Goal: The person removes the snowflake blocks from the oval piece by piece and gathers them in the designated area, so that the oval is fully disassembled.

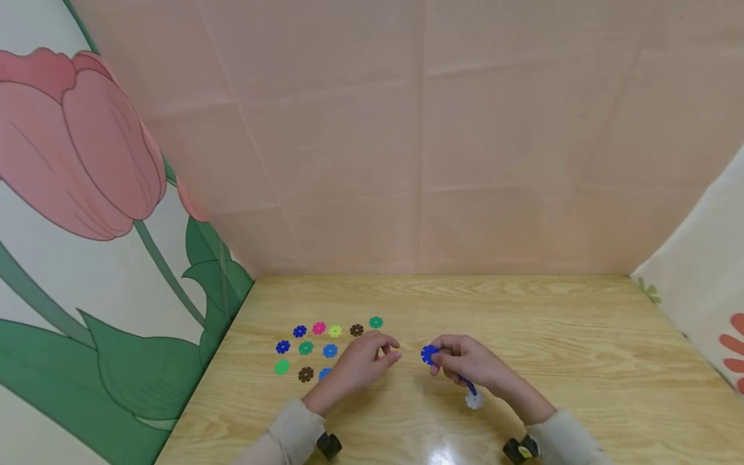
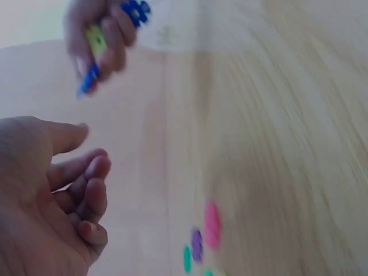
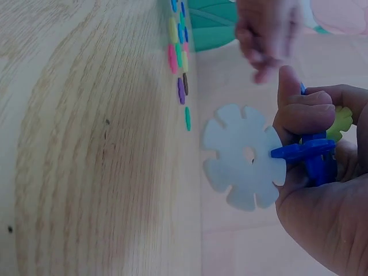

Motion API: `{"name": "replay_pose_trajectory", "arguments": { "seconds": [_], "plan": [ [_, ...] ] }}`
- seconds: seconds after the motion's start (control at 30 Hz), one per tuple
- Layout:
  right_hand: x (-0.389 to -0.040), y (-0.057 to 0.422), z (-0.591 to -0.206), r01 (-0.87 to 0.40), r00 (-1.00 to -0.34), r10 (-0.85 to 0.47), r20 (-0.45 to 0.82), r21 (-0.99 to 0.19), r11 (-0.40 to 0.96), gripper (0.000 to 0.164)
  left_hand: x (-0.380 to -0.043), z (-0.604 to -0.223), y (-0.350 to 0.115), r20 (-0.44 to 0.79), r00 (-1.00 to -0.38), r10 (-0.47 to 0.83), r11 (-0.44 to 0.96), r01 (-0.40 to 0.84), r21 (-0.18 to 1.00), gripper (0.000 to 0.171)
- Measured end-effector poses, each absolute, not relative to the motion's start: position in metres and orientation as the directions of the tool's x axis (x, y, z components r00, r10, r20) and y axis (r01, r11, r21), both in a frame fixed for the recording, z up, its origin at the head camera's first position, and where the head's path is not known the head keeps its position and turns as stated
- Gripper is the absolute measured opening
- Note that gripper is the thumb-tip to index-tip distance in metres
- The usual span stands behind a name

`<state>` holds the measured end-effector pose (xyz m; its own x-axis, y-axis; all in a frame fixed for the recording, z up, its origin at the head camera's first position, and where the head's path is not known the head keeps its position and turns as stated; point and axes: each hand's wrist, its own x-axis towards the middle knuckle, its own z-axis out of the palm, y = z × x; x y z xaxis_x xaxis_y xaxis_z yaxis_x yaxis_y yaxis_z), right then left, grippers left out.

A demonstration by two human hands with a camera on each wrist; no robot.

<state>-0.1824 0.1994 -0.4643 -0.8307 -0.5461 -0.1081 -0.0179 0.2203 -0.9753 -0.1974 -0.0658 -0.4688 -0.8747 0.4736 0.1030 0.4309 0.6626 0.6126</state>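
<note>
My right hand point(image 1: 467, 363) grips a chain of notched plastic discs joined edge to edge, raised above the table. A blue disc point(image 1: 429, 354) sticks out past its thumb and fingertips, and a whitish disc point(image 1: 474, 400) hangs from the other end. In the right wrist view, a yellow-green disc point(image 3: 344, 121) and blue discs point(image 3: 305, 150) show between the fingers, which partly hide them. To the left, my left hand point(image 1: 366, 355) hovers near the loose discs, fingers loosely bent with nothing in them. A gap separates its fingertips from the chain.
Loose notched discs lie spread on the left of the wooden table point(image 1: 552, 329), among them a pink disc point(image 1: 319, 328), a brown disc point(image 1: 305, 374) and a green disc point(image 1: 376, 321). The left forearm covers part of the group. A pinkish cloth point(image 1: 465, 161) hangs behind the table.
</note>
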Motion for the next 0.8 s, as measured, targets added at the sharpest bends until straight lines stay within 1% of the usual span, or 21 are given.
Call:
{"name": "replay_pose_trajectory", "arguments": {
  "seconds": [0.07, 0.23, 0.43, 0.63, 0.8],
  "plan": [
    [-0.182, 0.198, -0.464, -0.020, -0.828, -0.550, -0.108, -0.975, 0.222, 0.026, -0.194, -0.462, -0.059, 0.122, -0.853, 0.507, 0.600, 0.450, 0.662, 0.028],
    [-0.182, 0.196, -0.464, -0.034, -0.820, -0.562, -0.107, -0.972, 0.234, 0.023, -0.188, -0.454, -0.045, 0.150, -0.818, 0.555, 0.529, 0.487, 0.695, 0.026],
    [-0.180, 0.194, -0.463, -0.044, -0.809, -0.577, -0.114, -0.967, 0.253, 0.022, -0.186, -0.455, -0.038, 0.128, -0.814, 0.567, 0.505, 0.466, 0.727, 0.018],
    [-0.179, 0.194, -0.461, -0.067, -0.806, -0.580, -0.113, -0.958, 0.279, 0.025, -0.185, -0.456, -0.036, 0.094, -0.820, 0.564, 0.513, 0.437, 0.739, 0.015],
    [-0.178, 0.196, -0.461, -0.108, -0.783, -0.613, -0.108, -0.946, 0.304, 0.024, -0.185, -0.455, -0.036, 0.067, -0.828, 0.557, 0.513, 0.406, 0.756, 0.015]
  ]
}}
